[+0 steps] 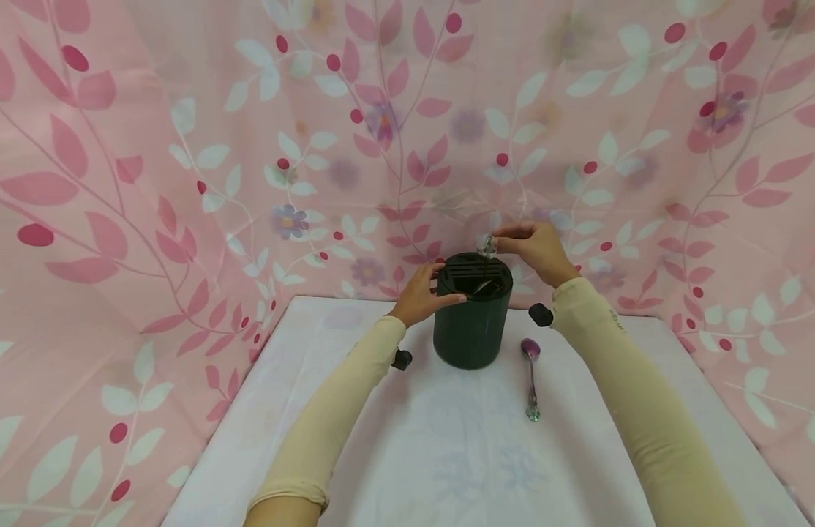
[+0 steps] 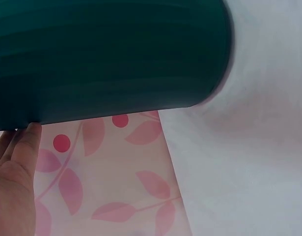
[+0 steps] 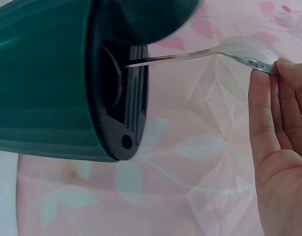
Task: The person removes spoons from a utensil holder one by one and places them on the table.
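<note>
A round, dark green utensil holder (image 1: 470, 333) with a black slotted top (image 1: 470, 271) stands upright near the table's back edge. My left hand (image 1: 422, 294) holds it at the upper left, thumb along the front rim; its fingers (image 2: 27, 147) touch the green side in the left wrist view. Above the rim, my right hand (image 1: 535, 252) pinches the ornate handle end of a spoon (image 3: 175, 57) between thumb and fingertips. The spoon's thin shaft slants into the opening, and its lower end is mostly hidden inside the holder.
Right of the holder, a second spoon (image 1: 531, 377) lies on the white-covered table (image 1: 447, 454), its purple bowl towards the back and its ornate greenish handle end towards the front. Pink floral cloth (image 1: 394, 146) hangs close behind the table and along both sides.
</note>
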`<state>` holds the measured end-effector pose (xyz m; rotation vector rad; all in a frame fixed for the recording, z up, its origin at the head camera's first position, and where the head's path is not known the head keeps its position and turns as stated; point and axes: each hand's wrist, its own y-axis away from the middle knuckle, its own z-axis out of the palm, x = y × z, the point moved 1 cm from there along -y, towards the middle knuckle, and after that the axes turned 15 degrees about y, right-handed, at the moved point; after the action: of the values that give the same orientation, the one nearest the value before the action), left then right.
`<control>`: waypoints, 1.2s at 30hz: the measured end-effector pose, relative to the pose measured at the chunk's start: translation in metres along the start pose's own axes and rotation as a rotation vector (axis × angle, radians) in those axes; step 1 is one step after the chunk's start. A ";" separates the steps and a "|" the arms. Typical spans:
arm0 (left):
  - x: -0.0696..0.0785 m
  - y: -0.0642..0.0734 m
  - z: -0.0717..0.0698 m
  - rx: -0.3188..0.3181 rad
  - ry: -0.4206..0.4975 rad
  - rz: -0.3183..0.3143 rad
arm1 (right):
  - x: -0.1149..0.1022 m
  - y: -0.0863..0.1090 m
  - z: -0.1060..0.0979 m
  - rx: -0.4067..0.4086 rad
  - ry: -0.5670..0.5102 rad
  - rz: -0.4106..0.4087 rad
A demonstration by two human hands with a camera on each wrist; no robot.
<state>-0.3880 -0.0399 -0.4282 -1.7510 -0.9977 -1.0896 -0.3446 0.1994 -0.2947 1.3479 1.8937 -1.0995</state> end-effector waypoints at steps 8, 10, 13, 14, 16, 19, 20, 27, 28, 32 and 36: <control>0.002 0.001 0.000 0.000 -0.018 0.010 | -0.008 0.001 -0.017 0.028 -0.046 -0.022; 0.002 0.002 0.000 -0.001 -0.018 0.012 | -0.010 0.002 -0.022 0.037 -0.078 -0.038; 0.002 0.001 0.000 0.000 -0.019 0.012 | -0.011 0.003 -0.028 0.050 -0.112 -0.047; 0.002 0.001 -0.001 0.001 -0.017 0.010 | -0.011 0.002 -0.029 0.054 -0.127 -0.050; 0.001 0.000 -0.001 0.003 -0.017 0.009 | -0.010 0.002 -0.032 0.058 -0.170 -0.058; 0.000 -0.001 -0.001 0.004 -0.024 0.009 | -0.007 0.000 -0.037 0.066 -0.249 -0.064; -0.001 0.000 -0.001 0.002 -0.025 0.012 | -0.006 -0.001 -0.039 0.072 -0.270 -0.063; -0.003 -0.001 0.001 0.002 -0.020 0.017 | -0.001 0.000 -0.054 0.109 -0.381 -0.026; -0.003 -0.001 0.001 0.003 -0.019 0.016 | -0.001 0.000 -0.057 0.110 -0.408 -0.029; -0.003 -0.001 0.001 -0.001 -0.013 0.013 | -0.001 0.002 -0.067 0.117 -0.527 -0.032; 0.000 0.000 0.000 -0.003 -0.008 0.020 | 0.003 0.002 -0.075 0.130 -0.635 -0.033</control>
<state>-0.3884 -0.0395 -0.4284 -1.7652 -0.9825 -1.0729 -0.3425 0.2660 -0.2599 0.8796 1.3957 -1.4734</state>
